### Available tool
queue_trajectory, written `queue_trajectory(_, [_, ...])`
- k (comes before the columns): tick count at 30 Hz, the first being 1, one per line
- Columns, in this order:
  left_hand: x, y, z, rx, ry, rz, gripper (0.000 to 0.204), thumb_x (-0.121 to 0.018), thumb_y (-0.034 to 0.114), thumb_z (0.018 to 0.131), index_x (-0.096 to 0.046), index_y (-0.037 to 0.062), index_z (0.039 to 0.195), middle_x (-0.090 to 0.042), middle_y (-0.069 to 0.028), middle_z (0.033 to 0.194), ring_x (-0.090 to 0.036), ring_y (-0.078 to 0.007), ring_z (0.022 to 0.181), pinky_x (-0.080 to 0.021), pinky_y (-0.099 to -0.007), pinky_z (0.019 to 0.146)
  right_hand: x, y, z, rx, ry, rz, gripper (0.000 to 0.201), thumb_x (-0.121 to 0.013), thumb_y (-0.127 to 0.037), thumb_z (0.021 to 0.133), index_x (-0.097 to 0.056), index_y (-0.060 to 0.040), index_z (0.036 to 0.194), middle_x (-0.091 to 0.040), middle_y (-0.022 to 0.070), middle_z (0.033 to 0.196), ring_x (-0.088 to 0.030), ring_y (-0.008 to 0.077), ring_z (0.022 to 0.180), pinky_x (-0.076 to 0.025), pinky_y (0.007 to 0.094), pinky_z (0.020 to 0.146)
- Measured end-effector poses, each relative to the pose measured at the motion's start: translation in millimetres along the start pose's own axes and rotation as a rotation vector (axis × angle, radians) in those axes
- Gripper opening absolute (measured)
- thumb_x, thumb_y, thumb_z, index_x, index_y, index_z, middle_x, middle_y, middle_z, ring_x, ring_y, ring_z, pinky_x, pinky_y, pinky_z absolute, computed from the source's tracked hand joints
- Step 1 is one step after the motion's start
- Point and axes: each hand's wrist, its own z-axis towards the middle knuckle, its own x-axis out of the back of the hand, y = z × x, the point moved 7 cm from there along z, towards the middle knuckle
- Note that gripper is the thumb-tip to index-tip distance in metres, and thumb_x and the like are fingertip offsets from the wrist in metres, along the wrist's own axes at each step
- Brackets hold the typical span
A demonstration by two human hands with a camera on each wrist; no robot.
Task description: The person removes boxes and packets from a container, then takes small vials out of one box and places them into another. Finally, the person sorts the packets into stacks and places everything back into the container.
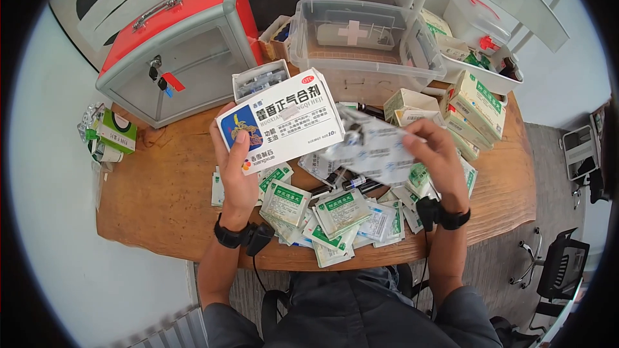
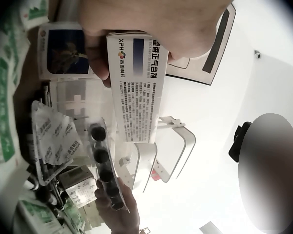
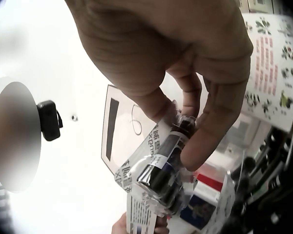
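Observation:
My left hand (image 1: 237, 177) holds a white medicine box (image 1: 303, 130) with a blue picture panel, thumb on its front, tilted over the table. In the left wrist view the box's narrow printed side (image 2: 139, 97) faces the camera. Right of the box, my right hand (image 1: 442, 161) pinches a blister pack (image 1: 380, 154) with a printed foil back. Dark-capped vials (image 3: 161, 168) show through its clear plastic in the right wrist view. The pack's left end comes close to the box's right edge. Beneath both hands lie green-and-white sachets (image 1: 342, 211) and dark vials (image 1: 354, 183).
A red and grey cabinet (image 1: 187, 58) with keys stands at the back left. Behind the hands are an open carton (image 1: 261, 80) and a clear plastic bin (image 1: 367, 67). Green-and-white boxes (image 1: 474, 113) and a filled white tub (image 1: 509, 77) stand right; a green box (image 1: 116, 130) sits left.

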Motion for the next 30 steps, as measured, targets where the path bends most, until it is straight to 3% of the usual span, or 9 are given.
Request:
queue_trajectory(4, [2, 4, 0, 0.016, 0.033, -0.031, 0.054, -0.057, 0.025, 0.106, -0.038, 0.0043, 0.153, -0.059, -0.0128, 0.135, -0.059, -0.0186, 0.127, -0.048, -0.0342, 0.109, 45, -1, -5, 0.052, 0.223, 0.182, 0.011, -0.069, -0.016, 0.103, -0.068, -0.0064, 0.107, -0.068, -0.0043, 0.093, -0.059, 0.0012, 0.08, -0.044, 0.0171, 0.068])
queue_trajectory(8, [5, -3, 2, 0.072, 0.002, 0.013, 0.053, -0.056, 0.025, 0.106, -0.041, 0.0039, 0.151, -0.059, -0.0132, 0.138, -0.059, -0.0199, 0.128, -0.047, -0.0357, 0.111, 74, 2, -7, 0.115, 0.303, 0.13, 0.01, -0.068, -0.017, 0.103, -0.069, -0.0073, 0.107, -0.066, -0.0064, 0.09, -0.056, -0.001, 0.077, -0.041, 0.0168, 0.065])
queue_trajectory(14, [-6, -17, -2, 0.172, -0.048, 0.021, 0.05, -0.058, 0.022, 0.106, -0.041, 0.0067, 0.15, -0.06, -0.0127, 0.135, -0.063, -0.0187, 0.122, -0.053, -0.0342, 0.104, 57, -5, -5, 0.178, 0.28, 0.174, 0.012, -0.068, -0.013, 0.104, -0.069, -0.0014, 0.108, -0.071, -0.0005, 0.097, -0.061, 0.0042, 0.08, -0.049, 0.0212, 0.072])
queue_trajectory(16, [-9, -25, -4, 0.236, -0.079, 0.035, 0.05, -0.058, 0.022, 0.106, -0.041, 0.007, 0.15, -0.062, -0.0123, 0.133, -0.065, -0.018, 0.12, -0.055, -0.0335, 0.102, 40, -10, -3, 0.178, 0.154, 0.038, 0.013, -0.07, -0.011, 0.103, -0.069, 0.0002, 0.107, -0.071, 0.0003, 0.098, -0.064, 0.005, 0.084, -0.051, 0.0227, 0.076])
queue_trajectory(20, [-7, -33, -5, 0.342, -0.109, 0.034, 0.047, -0.056, 0.023, 0.107, -0.042, 0.0075, 0.149, -0.063, -0.0129, 0.133, -0.067, -0.0192, 0.119, -0.06, -0.0343, 0.097, 28, -5, 1, 0.148, 0.112, 0.039, 0.013, -0.071, -0.012, 0.103, -0.07, 0.0003, 0.107, -0.072, 0.0004, 0.096, -0.065, 0.0056, 0.085, -0.052, 0.0236, 0.075])
queue_trajectory(30, [-8, -34, -1, 0.319, -0.102, 0.002, 0.05, -0.057, 0.024, 0.106, -0.04, 0.0085, 0.151, -0.063, -0.0134, 0.135, -0.066, -0.021, 0.124, -0.058, -0.0365, 0.103, 29, -4, 0, 0.13, 0.074, 0.04, 0.014, -0.071, -0.013, 0.102, -0.071, 0.0001, 0.107, -0.072, -0.0004, 0.092, -0.064, 0.0052, 0.083, -0.051, 0.023, 0.074])
